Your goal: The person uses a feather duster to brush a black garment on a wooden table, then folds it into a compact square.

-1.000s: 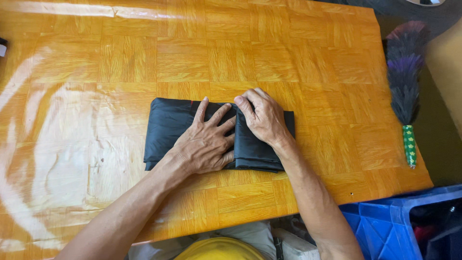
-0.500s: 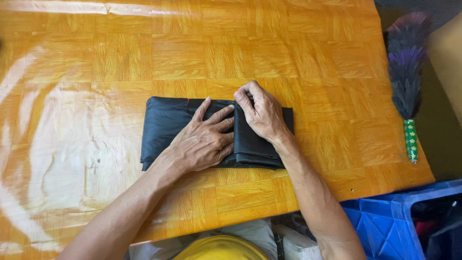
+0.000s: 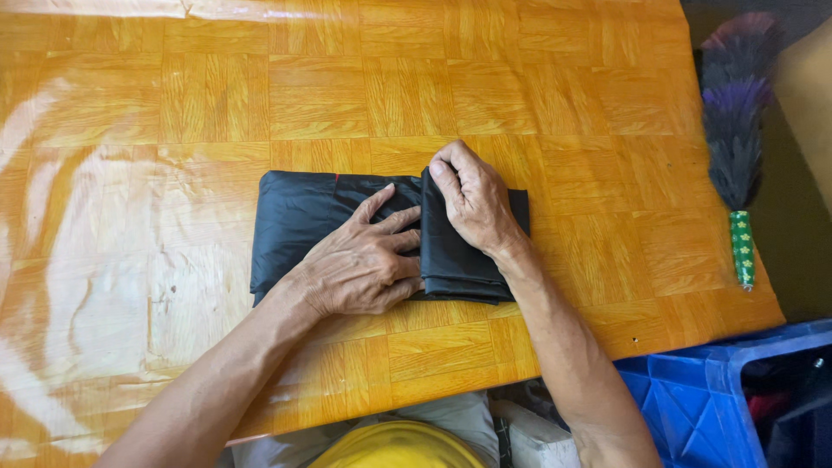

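Black folded cloth (image 3: 303, 217) on wooden table (image 3: 260, 95), left hand (image 3: 360, 264) flat, right hand (image 3: 472, 199) gripping fold

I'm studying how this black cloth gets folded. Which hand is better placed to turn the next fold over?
Probably the right hand: its fingers curl over the raised folded edge of the black cloth. The left hand lies flat, pressing the cloth onto the wooden table.

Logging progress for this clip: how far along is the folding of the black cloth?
Done: black cloth already lies as a compact layered rectangle. In hand: left hand presses it flat while right hand turns the right end over. Left: that last fold is not yet flat.
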